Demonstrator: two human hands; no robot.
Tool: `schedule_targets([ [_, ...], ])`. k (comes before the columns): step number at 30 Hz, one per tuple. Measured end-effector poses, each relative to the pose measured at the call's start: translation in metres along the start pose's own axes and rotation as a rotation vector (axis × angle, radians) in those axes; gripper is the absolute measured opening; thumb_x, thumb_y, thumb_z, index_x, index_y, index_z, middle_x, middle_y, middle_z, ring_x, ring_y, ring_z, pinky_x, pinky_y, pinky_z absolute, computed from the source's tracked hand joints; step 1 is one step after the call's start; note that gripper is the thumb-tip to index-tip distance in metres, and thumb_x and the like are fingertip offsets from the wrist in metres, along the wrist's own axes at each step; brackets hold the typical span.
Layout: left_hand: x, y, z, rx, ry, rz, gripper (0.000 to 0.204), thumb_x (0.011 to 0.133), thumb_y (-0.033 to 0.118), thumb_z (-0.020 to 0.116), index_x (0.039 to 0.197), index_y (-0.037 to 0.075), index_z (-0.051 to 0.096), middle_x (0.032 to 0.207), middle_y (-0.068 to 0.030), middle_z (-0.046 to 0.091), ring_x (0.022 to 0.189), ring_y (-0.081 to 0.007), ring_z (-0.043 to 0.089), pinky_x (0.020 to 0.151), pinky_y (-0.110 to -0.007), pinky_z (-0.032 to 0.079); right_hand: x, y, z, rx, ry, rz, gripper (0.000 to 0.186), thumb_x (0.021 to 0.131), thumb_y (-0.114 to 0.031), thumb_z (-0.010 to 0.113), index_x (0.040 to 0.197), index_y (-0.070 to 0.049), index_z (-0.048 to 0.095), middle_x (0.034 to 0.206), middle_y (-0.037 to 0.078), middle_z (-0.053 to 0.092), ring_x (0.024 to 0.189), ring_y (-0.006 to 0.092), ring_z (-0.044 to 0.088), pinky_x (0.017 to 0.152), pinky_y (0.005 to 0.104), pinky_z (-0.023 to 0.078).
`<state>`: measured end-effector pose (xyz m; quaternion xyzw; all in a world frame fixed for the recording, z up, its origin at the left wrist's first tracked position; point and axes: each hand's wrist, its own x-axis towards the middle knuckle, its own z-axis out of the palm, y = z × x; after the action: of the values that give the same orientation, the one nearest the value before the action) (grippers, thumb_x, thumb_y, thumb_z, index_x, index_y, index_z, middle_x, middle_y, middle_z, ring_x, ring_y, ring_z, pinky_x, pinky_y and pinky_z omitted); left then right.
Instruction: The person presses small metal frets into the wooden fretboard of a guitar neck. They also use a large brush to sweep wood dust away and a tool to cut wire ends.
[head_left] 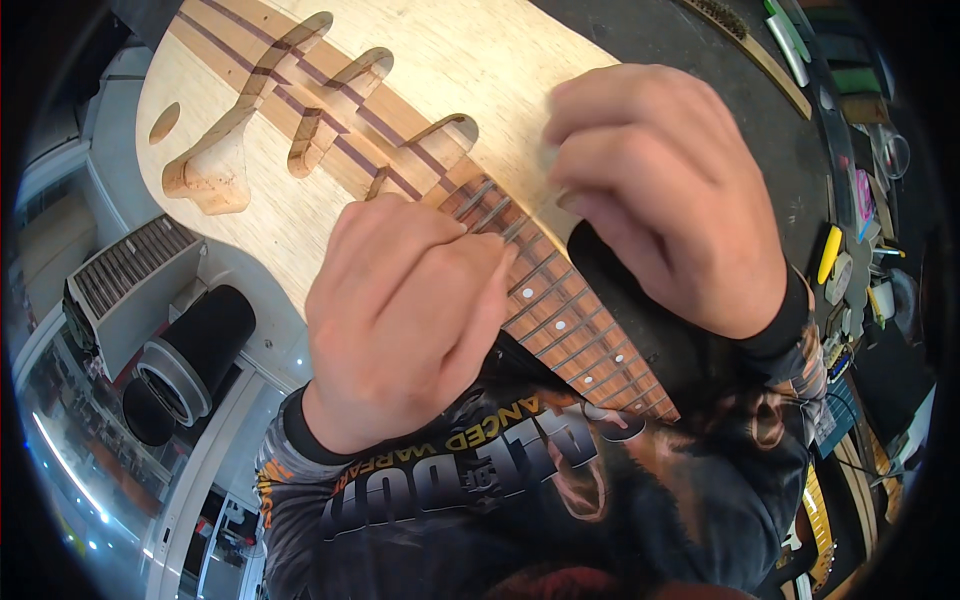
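An unfinished electric guitar body of pale wood lies tilted across the view, with dark stripes along its middle and several routed cavities. Its brown fretboard has metal frets and white dot inlays, and runs down toward my torso. My left hand is closed over the body end of the fretboard, fingers curled; what its fingertips grip is hidden. Above the body's right edge, my right hand is raised beside the fretboard with its fingers bent inward. Its fingertips are blurred, and anything between them cannot be made out.
A dark work surface lies under the guitar. Along the right are a wooden-handled brush, a yellow tool and assorted small items. Another guitar neck shows at lower right. On the left stand a black cylinder and a slatted box.
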<state>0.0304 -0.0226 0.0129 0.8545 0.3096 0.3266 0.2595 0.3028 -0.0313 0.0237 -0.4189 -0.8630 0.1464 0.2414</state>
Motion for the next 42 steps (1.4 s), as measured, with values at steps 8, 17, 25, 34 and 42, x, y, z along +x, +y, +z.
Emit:
schedule_targets([
  [8, -0.008, -0.001, -0.011, -0.055, 0.073, -0.163, 0.022, 0.091, -0.012, 0.09, 0.109, -0.003, 0.079, 0.093, -0.0135, 0.074, 0.078, -0.0256, 0.069, 0.068, -0.036, 0.052, -0.088, -0.025, -0.06, -0.164, -0.173, 0.81, 0.067, 0.093, -0.006, 0.092, 0.151, 0.001, 0.06, 0.143, 0.023, 0.065, 0.128, 0.0459, 0.068, 0.113, 0.0493, 0.056],
  [17, -0.009, -0.001, -0.016, -0.411, 0.141, -0.442, 0.015, 0.103, -0.008, 0.085, 0.115, -0.004, 0.077, 0.094, -0.0141, 0.073, 0.078, -0.0273, 0.069, 0.07, -0.035, 0.053, -0.11, -0.005, -0.048, -0.15, -0.244, 0.811, 0.065, 0.099, 0.001, 0.082, 0.158, -0.002, 0.056, 0.142, 0.024, 0.07, 0.132, 0.0458, 0.072, 0.115, 0.0493, 0.058],
  [25, -0.006, 0.003, -0.004, -0.121, -0.032, -0.179, 0.026, 0.095, -0.012, 0.087, 0.119, -0.004, 0.08, 0.103, -0.0147, 0.075, 0.082, -0.0224, 0.072, 0.071, -0.036, 0.057, -0.032, -0.003, -0.051, -0.318, 0.107, 0.425, 0.045, 0.103, 0.003, 0.082, 0.147, -0.003, 0.073, 0.134, 0.019, 0.074, 0.121, 0.0402, 0.074, 0.107, 0.0454, 0.058],
  [34, -0.004, 0.007, 0.0, 0.033, 0.003, -0.02, 0.03, 0.082, -0.014, 0.092, 0.108, -0.002, 0.083, 0.096, -0.0133, 0.074, 0.081, -0.031, 0.072, 0.07, -0.041, 0.056, 0.004, -0.009, -0.002, 0.126, -0.018, 0.042, 0.037, 0.085, -0.007, 0.094, 0.119, -0.009, 0.079, 0.117, 0.007, 0.075, 0.111, 0.0329, 0.071, 0.097, 0.0461, 0.052],
  [42, -0.001, 0.007, -0.004, -0.005, -0.052, -0.021, 0.031, 0.081, -0.014, 0.093, 0.107, -0.002, 0.082, 0.095, -0.0132, 0.074, 0.079, -0.0317, 0.071, 0.07, -0.041, 0.055, 0.002, -0.008, 0.004, 0.07, 0.005, 0.011, 0.033, 0.08, -0.01, 0.092, 0.11, -0.011, 0.077, 0.115, 0.004, 0.075, 0.107, 0.0308, 0.071, 0.094, 0.0452, 0.051],
])
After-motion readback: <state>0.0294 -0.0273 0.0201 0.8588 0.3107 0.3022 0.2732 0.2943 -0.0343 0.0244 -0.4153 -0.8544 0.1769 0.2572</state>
